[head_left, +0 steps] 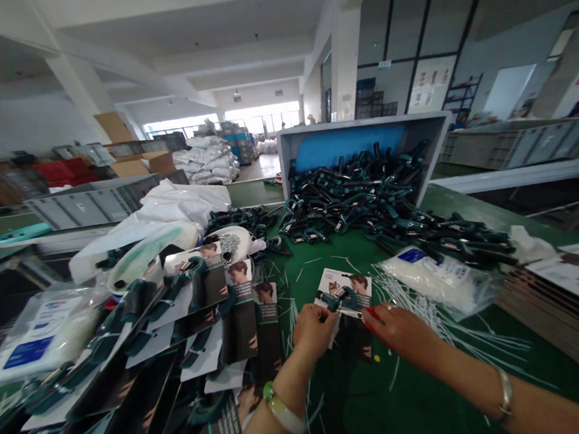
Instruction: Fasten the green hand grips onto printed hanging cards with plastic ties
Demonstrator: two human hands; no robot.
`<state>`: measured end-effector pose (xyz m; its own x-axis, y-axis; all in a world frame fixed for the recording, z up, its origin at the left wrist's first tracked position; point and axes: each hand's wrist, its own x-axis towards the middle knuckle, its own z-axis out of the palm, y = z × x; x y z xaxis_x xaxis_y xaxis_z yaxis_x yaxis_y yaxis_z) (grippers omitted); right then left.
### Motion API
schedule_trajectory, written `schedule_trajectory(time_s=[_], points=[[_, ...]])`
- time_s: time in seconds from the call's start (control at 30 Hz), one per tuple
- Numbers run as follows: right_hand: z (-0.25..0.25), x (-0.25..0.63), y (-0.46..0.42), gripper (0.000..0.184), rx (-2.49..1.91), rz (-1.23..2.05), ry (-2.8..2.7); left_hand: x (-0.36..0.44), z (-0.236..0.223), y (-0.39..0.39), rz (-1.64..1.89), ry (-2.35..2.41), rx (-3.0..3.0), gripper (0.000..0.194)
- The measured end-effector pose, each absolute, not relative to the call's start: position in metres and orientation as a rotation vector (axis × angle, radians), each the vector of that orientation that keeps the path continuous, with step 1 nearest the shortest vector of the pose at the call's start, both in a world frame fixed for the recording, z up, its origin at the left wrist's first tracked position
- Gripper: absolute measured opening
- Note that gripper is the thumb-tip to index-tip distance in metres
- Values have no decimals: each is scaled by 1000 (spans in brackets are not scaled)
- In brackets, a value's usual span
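Closest in, over the front of the green bench (409, 401): the left hand (314, 332), nearly closed, pinching a teal clamp (335, 300) against a printed backing card (344, 286). Just beside it, the right hand (399, 332), fingers curled around a small red-handled tool (370, 321), its tip hidden and its exact kind unclear. On the wrists, a pale green bangle (283, 408) on the left and a metal bracelet (504, 394) on the right.

Along the bench's left side, a fanned, overlapping heap of carded clamps (197, 318), each card's lower part dark, the overlap perhaps saving bench space. Right of the hands, loose white cable ties (454, 338) scattered within easy reach, next to a clear bag of more ties (434, 276), its blue label too small to read. At the bench's right edge, a stack of flat cards (575, 275).

Farther back, a grey crate (363, 131) tipped on its side, mouth toward the bench, spilling a mound of loose clamps (353, 205) forward for easy picking. Beyond the bench's far left, a grey crate marked "F" (81, 206).
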<state>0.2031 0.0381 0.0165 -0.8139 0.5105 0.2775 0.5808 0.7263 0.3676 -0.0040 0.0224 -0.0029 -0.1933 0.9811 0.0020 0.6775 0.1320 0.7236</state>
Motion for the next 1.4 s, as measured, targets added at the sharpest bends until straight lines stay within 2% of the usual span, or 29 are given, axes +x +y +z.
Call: schedule_trajectory(time_s=[0.27,0.5,0.67,0.9,1.07,1.2,1.4], points=[[6,202,43,33,-965,-695,-2766,-2,1,20,810,1866,1613,22],[20,195,42,34,-1201,-524,-2848,2,6,18,799,1833,1588,20],[22,195,47,27,-1251,-289,-2925,2,-6,23,865,1784,1546,19],[16,204,49,30,-1178,21,-2999,0,-19,28,980,1884,1412,25],[45,200,43,27,-1136,363,-2949,-21,-13,26,1022,2025,1329,38],[72,191,56,30,-1155,653,-3060,-27,-8,14,852,2006,1444,35],[80,166,74,34,-1128,716,-3128,-23,-2,7,619,2039,1598,33]])
